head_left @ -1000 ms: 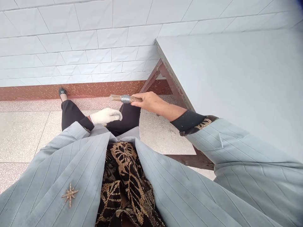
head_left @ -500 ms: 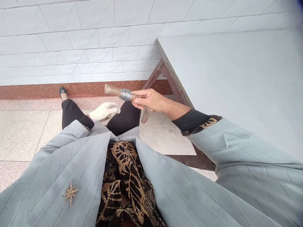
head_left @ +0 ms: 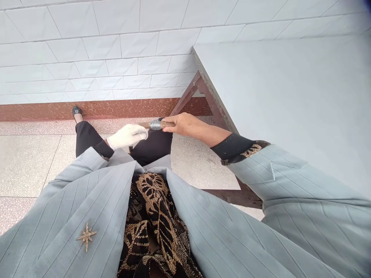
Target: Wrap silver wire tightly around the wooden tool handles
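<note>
My right hand (head_left: 184, 124), bare, pinches the right end of a brown stick (head_left: 168, 124). Silver wire (head_left: 155, 124) is wound in a tight band round the stick's middle. My left hand (head_left: 127, 136), in a white knit glove, is closed beside the stick's left end, which meets or passes behind the glove; I cannot tell whether it touches. A small dark brown piece (head_left: 130, 149) pokes out below the glove, the rest of it hidden. Both hands are in front of my dark trousers (head_left: 155, 148), above the floor.
A pale grey tabletop (head_left: 278, 100) with reddish-brown legs (head_left: 188, 92) stands at my right. Ahead is a white tiled wall (head_left: 101, 46) with a brown skirting band (head_left: 116, 109). Speckled floor tiles (head_left: 26, 164) lie below. My black shoe (head_left: 77, 111) rests near the wall.
My right hand has lowered and levelled the stick, bringing its left end to my gloved hand. A brown rod that hung under my right hand no longer shows. The left hand barely moved.
</note>
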Motion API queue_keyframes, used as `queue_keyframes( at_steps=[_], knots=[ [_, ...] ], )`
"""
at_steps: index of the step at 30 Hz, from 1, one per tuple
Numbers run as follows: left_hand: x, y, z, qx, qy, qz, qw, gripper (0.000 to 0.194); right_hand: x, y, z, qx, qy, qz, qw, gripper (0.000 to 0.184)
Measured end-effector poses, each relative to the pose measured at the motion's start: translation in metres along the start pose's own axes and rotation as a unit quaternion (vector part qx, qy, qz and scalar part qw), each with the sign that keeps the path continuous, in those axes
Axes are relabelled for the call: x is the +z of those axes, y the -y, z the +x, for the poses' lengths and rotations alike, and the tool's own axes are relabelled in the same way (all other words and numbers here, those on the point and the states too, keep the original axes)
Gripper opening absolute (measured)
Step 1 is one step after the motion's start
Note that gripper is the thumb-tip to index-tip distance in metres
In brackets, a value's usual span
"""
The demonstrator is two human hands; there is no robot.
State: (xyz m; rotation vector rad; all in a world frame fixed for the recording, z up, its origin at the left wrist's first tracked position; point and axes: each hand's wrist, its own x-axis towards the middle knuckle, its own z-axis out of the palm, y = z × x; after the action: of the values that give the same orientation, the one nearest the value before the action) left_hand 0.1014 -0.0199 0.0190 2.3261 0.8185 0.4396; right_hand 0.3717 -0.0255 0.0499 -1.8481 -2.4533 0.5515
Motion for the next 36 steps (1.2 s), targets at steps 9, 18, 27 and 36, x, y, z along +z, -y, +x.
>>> queue_keyframes(
  at_steps=[9, 18, 27, 36],
  knots=[
    [-0.013, 0.007, 0.003, -0.028, -0.039, 0.039, 0.998, 0.025, -0.006, 0.006, -0.009, -0.112, 0.158, 0.129, 0.973, 0.023],
    [0.002, 0.016, 0.002, -0.041, 0.043, -0.207, 0.977, 0.022, -0.010, 0.018, -0.020, -0.171, 0.099, 0.395, 0.897, 0.041],
    [0.006, 0.024, 0.001, -0.060, 0.024, -0.174, 0.983, 0.027, -0.017, 0.027, -0.027, -0.144, -0.021, 0.443, 0.885, 0.044],
    [0.011, 0.018, 0.001, -0.039, -0.012, -0.158, 0.987, 0.027, -0.010, 0.024, -0.019, -0.127, -0.047, 0.438, 0.889, 0.037]
  ],
)
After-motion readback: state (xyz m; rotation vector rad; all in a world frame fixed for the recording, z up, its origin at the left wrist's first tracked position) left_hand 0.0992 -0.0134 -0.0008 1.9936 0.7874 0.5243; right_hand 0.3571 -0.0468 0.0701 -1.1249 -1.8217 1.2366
